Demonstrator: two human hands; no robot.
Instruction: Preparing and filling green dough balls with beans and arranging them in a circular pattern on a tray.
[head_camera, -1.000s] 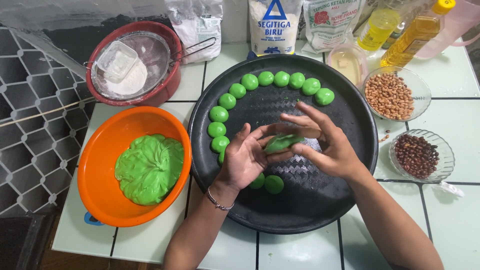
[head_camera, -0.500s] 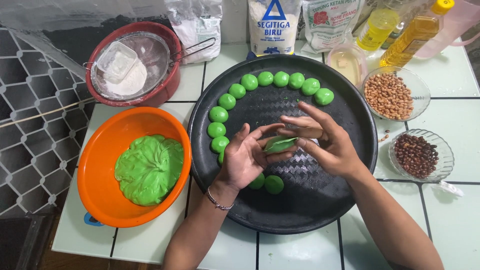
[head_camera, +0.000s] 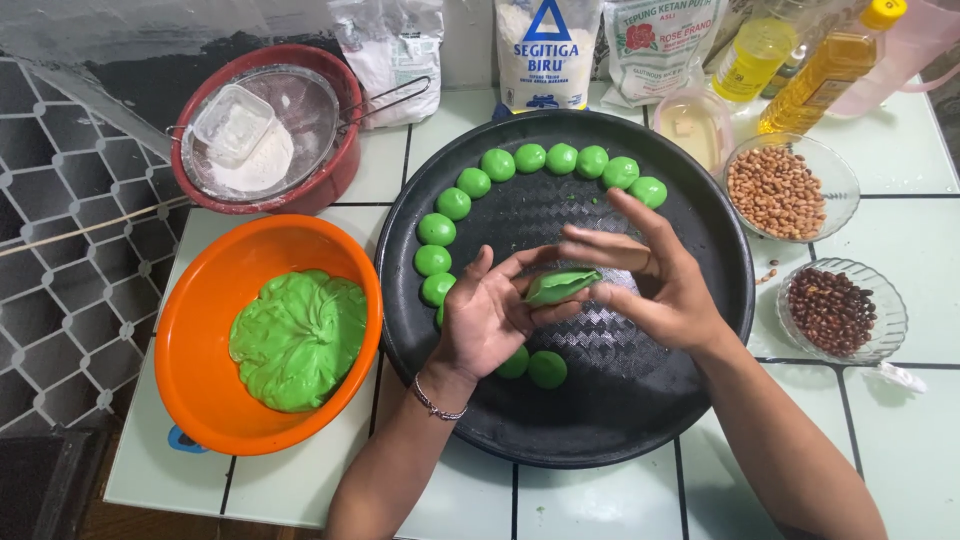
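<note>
Pinching a flattened green dough piece (head_camera: 562, 285) mid-frame: left hand (head_camera: 487, 318) cupped under it, right hand (head_camera: 655, 285) fingers closed on its edge, over the round black tray (head_camera: 640, 420). Rolled green balls (head_camera: 560, 158) behind; orange plastic bowl (head_camera: 200, 400) lower left.

A red bowl (head_camera: 325, 180) with a sieve (head_camera: 262, 130), glass bowls of peanuts (head_camera: 790, 185), and oil bottles (head_camera: 825, 65).

A single view from a camera worn on the person's head, looking almost straight down at close range onto a round black tray (head_camera: 700, 400). The tray fills the centre of the view; the person's forearms enter from the bottom edge, nearest the camera.
</note>
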